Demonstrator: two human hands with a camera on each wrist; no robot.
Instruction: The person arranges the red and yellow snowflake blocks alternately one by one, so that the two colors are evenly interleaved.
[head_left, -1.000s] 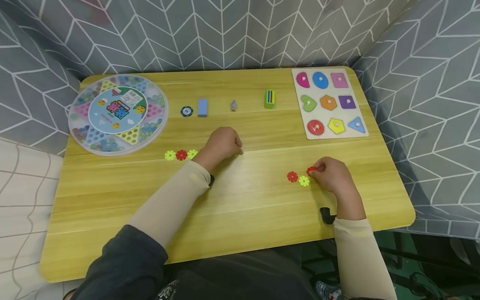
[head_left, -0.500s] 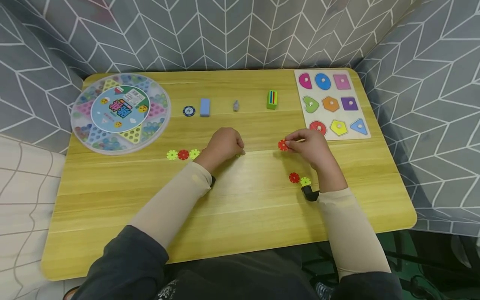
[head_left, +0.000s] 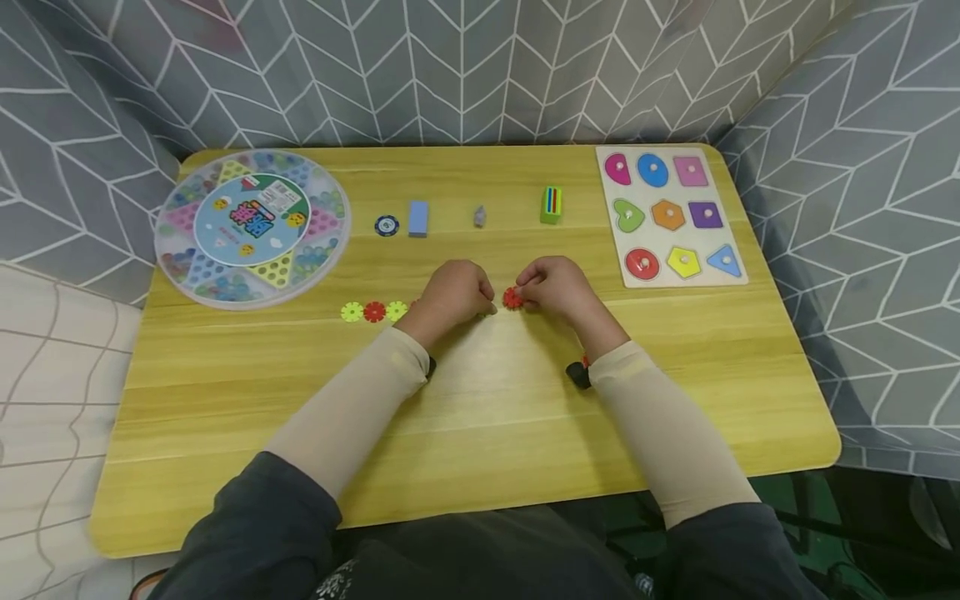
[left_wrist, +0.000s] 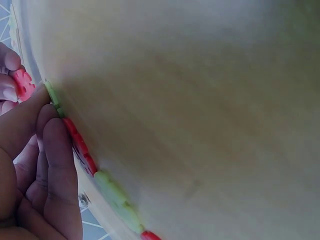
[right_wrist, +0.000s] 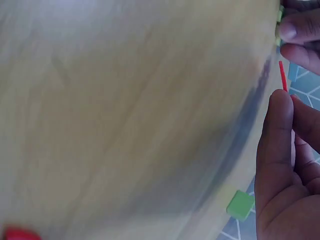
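A row of joined, notched plastic snowflake discs lies at mid-table, alternating yellow-green (head_left: pixel 352 312) and red (head_left: pixel 374 312). My left hand (head_left: pixel 456 293) covers its right part and pinches the end yellow-green snowflake disc (left_wrist: pixel 53 98) between thumb and fingers. Just to the right, my right hand (head_left: pixel 557 292) pinches a red snowflake disc (head_left: pixel 512 298), held close to that row end with a small gap between. Seen edge-on in the right wrist view, this red disc (right_wrist: pixel 283 75) points toward the left fingers. Another red disc (head_left: pixel 586 360) peeks out beside my right wrist, mostly hidden.
Along the back are a round marble board game (head_left: pixel 251 229), a poker chip (head_left: pixel 386 225), a blue block (head_left: pixel 417 218), a small grey piece (head_left: pixel 479 217) and a green striped block (head_left: pixel 551 205). A shape puzzle board (head_left: pixel 678 271) lies at the back right.
My right hand has carried the red snowflake disc from the loose discs at the right, first up and then leftward to the row's end. My left hand has kept its place and hold.
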